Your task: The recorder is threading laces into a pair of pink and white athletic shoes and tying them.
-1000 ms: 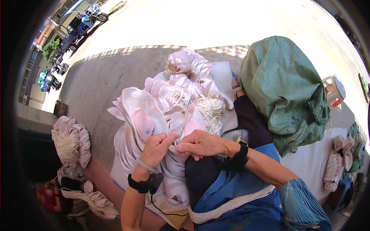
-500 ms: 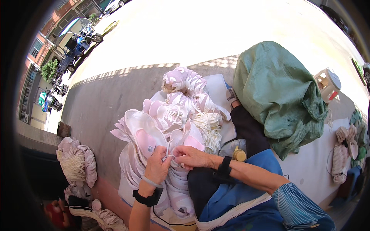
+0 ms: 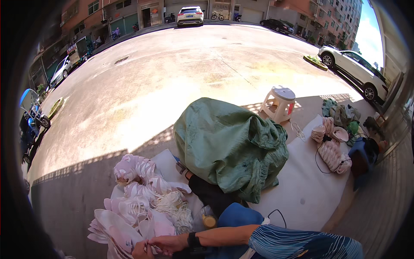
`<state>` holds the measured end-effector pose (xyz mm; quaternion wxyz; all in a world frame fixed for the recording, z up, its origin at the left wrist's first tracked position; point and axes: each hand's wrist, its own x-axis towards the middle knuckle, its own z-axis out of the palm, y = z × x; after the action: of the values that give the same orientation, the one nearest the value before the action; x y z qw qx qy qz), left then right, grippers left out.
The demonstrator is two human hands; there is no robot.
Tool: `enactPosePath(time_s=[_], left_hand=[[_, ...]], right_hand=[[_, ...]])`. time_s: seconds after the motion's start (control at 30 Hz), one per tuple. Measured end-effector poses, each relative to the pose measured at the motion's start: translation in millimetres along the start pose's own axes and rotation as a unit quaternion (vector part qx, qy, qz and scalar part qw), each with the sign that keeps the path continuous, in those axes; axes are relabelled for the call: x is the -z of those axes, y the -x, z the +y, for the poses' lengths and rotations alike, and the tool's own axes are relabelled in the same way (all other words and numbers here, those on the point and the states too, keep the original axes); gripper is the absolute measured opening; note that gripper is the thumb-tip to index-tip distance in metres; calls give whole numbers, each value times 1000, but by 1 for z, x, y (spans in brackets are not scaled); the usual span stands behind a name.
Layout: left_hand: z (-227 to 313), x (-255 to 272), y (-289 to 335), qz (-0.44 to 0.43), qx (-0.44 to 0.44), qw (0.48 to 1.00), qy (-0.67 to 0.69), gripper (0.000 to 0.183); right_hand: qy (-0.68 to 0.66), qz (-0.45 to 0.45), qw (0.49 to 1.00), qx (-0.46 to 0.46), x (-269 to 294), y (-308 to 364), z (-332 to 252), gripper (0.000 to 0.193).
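Note:
My left hand [image 3: 142,250] and my right hand [image 3: 168,244] meet at the lower left edge, fingers pinched together on a thin white shoelace; little of it shows between them. They are at a pile of pale pink and white shoe uppers [image 3: 115,226], stacked one inside another. Beside them lies a tangled bundle of cream-white shoelaces [image 3: 174,209]. Farther up the pile, more uppers [image 3: 137,170] curl in a nested row. The lower part of my left hand is cut off by the frame's edge. A black band [image 3: 193,240] circles my right wrist.
A large green sack [image 3: 228,144] stands right of the pile, by my leg. Behind it are a white plastic stool [image 3: 279,103] and a pale ground sheet [image 3: 297,196] with bundled pink uppers [image 3: 334,155]. A yellow-lidded container [image 3: 209,221] sits near my knee. Parked cars line the yard.
My view has swung up and to the right, so the pile and hands sit lower left and the yard shows. Both hands stay pinched together at the uppers.

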<state>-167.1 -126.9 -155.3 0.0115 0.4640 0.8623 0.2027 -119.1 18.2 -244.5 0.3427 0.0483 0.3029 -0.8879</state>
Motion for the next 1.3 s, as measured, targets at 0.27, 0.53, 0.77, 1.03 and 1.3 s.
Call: enactPosePath(time_s=[0.27, 0.53, 0.77, 1.03, 1.3], left_hand=[[-8, -4, 8, 55, -41, 995, -76, 27], [18, 23, -4, 65, 254, 876, 404, 30], [-2, 1, -5, 21, 305, 829, 469, 30], [26, 16, -15, -109, 176, 954, 218, 31], [20, 18, -2, -17, 240, 929, 282, 26]], right_hand=[[-130, 54, 980, 143, -21, 19, -14, 37], [-219, 171, 938, 208, -21, 39, -37, 26], [-152, 155, 938, 270, -13, 37, -53, 28], [21, 202, 942, 268, -27, 42, -82, 32], [282, 163, 928, 183, -34, 50, -73, 44]])
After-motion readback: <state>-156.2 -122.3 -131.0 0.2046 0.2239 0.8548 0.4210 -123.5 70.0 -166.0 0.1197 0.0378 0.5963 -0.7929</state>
